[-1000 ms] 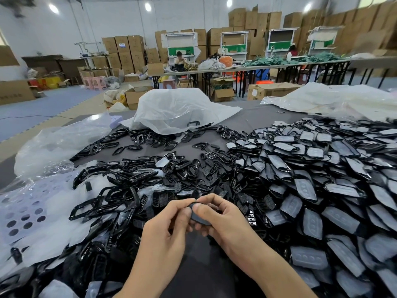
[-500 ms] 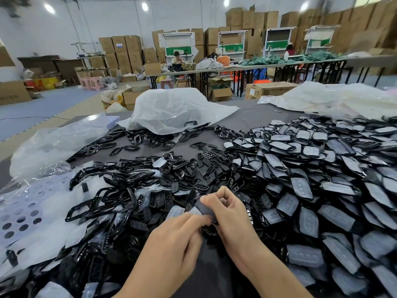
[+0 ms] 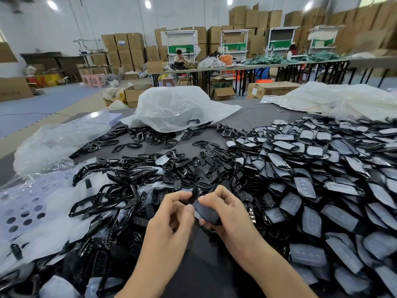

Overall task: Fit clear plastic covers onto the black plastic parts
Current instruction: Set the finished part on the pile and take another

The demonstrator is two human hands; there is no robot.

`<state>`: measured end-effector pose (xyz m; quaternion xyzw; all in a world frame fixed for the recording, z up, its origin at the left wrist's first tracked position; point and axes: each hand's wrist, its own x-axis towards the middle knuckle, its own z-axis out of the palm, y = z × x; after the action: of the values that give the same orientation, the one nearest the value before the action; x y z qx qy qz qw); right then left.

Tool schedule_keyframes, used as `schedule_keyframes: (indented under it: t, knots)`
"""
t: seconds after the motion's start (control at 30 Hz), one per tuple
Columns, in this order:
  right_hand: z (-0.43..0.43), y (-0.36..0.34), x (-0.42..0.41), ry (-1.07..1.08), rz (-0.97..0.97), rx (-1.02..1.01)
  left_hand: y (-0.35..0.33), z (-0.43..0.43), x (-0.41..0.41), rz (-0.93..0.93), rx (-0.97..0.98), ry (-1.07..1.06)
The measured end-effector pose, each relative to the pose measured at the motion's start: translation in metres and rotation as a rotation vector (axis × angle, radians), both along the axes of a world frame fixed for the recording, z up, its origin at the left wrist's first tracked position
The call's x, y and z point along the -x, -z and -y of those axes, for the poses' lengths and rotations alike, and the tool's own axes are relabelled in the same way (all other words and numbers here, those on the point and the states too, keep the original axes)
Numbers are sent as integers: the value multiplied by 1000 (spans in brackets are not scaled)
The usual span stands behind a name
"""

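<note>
We hold the flat, rounded black plastic part [image 3: 211, 218] over the dark grey table [image 3: 249, 114], our left hand [image 3: 171, 216] pinching its left edge and our right hand [image 3: 225, 211] curled round its right side, probably so our thumbs can press the clear plastic cover [image 3: 204, 209] flush.

Held black part [image 3: 207, 214]: one flat, rounded-oblong piece with its frosted clear cover facing up, tilted and pinched between the left hand [image 3: 171, 220] and right hand [image 3: 225, 214] above the bench [image 3: 253, 117]. Covered parts [image 3: 311, 190]: a large overlapping heap of black pieces wearing clear covers, mostly face up, filling the right side. Bare black frames [image 3: 120, 194] and small slotted black inserts [image 3: 214, 166]: loose tangled piles at left and centre, a few loose clear covers [image 3: 163, 160] among them.
</note>
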<state>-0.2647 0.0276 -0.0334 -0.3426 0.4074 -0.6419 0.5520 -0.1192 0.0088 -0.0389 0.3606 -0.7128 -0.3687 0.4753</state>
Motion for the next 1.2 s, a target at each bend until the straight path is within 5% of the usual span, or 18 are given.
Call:
schedule_keyframes:
  t: [0.37,0.67,0.87,1.0,1.1,1.2]
  knots:
    - [0,6,-7,-77,-128,88,0,13,-3,-160,-86,-101]
    - [-1,2,4,41,-511,85,8,15,-1,-121,-84,-76]
    - [12,-56,93,643,-357,182,10,5,-2,152,94,5]
    - [13,-73,123,825,-268,58,19,-1,4,595,427,75]
    - [8,-52,95,762,-466,71,22,1,9,877,638,-6]
    - [11,-21,45,559,-833,96,22,11,10,874,604,-142]
